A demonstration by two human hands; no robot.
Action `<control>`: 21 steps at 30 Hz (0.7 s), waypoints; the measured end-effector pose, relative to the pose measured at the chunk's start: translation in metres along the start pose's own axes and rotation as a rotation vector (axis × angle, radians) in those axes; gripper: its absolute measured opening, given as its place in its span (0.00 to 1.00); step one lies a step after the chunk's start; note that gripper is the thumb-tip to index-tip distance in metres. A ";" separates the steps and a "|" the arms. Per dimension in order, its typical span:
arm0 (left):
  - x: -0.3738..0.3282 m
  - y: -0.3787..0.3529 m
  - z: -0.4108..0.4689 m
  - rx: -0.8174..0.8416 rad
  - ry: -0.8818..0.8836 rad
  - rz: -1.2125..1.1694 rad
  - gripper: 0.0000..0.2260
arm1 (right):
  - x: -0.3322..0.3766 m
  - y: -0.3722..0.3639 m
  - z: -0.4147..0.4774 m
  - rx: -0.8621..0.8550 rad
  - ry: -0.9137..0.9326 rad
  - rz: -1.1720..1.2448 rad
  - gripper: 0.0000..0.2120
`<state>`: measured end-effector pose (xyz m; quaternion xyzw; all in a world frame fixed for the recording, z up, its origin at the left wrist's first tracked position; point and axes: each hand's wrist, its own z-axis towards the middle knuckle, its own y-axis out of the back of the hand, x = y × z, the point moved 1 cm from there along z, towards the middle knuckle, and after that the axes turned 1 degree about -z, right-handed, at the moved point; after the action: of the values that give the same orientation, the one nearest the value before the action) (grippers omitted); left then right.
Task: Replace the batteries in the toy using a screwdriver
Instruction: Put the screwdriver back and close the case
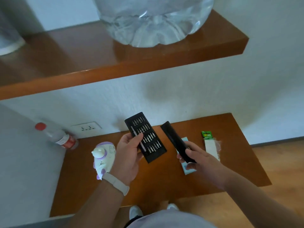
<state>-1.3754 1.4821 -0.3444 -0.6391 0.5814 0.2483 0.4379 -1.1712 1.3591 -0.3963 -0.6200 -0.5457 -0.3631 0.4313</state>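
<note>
- Two hands are busy over the brown table (156,183), and each one holds a part of the screwdriver kit
- Your left hand (130,153) grips the black bit tray (148,137) from its left side; the thumb lies across the top face and the other fingers go under it
- The tray is lifted above the table and tilted, with its far end toward the wall; rows of small metal bits fill it
- The silver screwdriver handle (143,146) lies in the slot along the left edge of the tray, partly under your thumb
- Your right hand (197,157) is closed around the near end of the black sleeve (174,137) of the kit, which points away from you and to the left, apart from the tray
- The toy (102,155), white and purple, stands on the table just left of your left wrist, and neither hand touches it
- A pack of batteries (211,142) with a green top lies on the right part of the table, beyond your right hand
- A light-blue box (189,170) lies on the table under the sleeve and your right hand
- You wear a pale wristband (116,182) on the left wrist
- A plastic bottle (60,139) with a red cap lies at the back left corner, near a wall socket (87,128)
- Above, a wooden shelf (82,63) carries a large clear water jug (156,22)
</note>
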 end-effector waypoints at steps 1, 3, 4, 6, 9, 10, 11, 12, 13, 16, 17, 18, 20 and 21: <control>-0.003 0.002 -0.001 -0.017 -0.013 -0.016 0.07 | 0.003 0.000 0.001 0.000 0.013 -0.045 0.21; -0.008 0.004 -0.003 -0.038 -0.034 -0.044 0.08 | 0.010 0.000 0.002 -0.004 0.043 -0.153 0.22; -0.011 0.005 -0.004 -0.047 -0.045 -0.058 0.08 | 0.014 0.000 0.002 -0.009 0.064 -0.215 0.22; -0.016 0.006 -0.007 -0.072 -0.073 -0.082 0.08 | 0.022 -0.001 0.003 -0.019 0.135 -0.338 0.24; -0.024 0.006 -0.012 -0.109 -0.113 -0.097 0.10 | 0.035 -0.004 0.003 -0.019 0.287 -0.521 0.25; -0.025 0.006 -0.014 -0.117 -0.125 -0.098 0.11 | 0.038 -0.005 0.004 -0.016 0.339 -0.577 0.26; -0.027 0.005 -0.015 -0.125 -0.137 -0.100 0.12 | 0.040 -0.005 0.005 -0.014 0.378 -0.627 0.27; -0.028 0.005 -0.017 -0.135 -0.147 -0.107 0.12 | 0.042 -0.006 0.005 -0.016 0.403 -0.668 0.28; -0.030 0.004 -0.019 -0.147 -0.157 -0.115 0.12 | 0.043 -0.006 0.006 -0.020 0.417 -0.701 0.29; -0.033 0.004 -0.023 -0.172 -0.178 -0.137 0.12 | 0.045 -0.007 0.007 -0.031 0.434 -0.752 0.30; -0.033 0.005 -0.024 -0.179 -0.182 -0.145 0.11 | 0.045 -0.008 0.007 -0.033 0.439 -0.762 0.30; -0.033 0.006 -0.025 -0.184 -0.184 -0.155 0.11 | 0.045 -0.008 0.006 -0.038 0.442 -0.772 0.31; -0.034 0.008 -0.025 -0.192 -0.186 -0.171 0.11 | 0.045 -0.008 0.005 -0.048 0.443 -0.792 0.30; -0.033 0.009 -0.025 -0.193 -0.187 -0.174 0.12 | 0.045 -0.008 0.004 -0.052 0.441 -0.796 0.29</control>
<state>-1.3954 1.4787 -0.3067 -0.7003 0.4538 0.3226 0.4466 -1.1724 1.3796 -0.3557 -0.2803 -0.6275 -0.6375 0.3482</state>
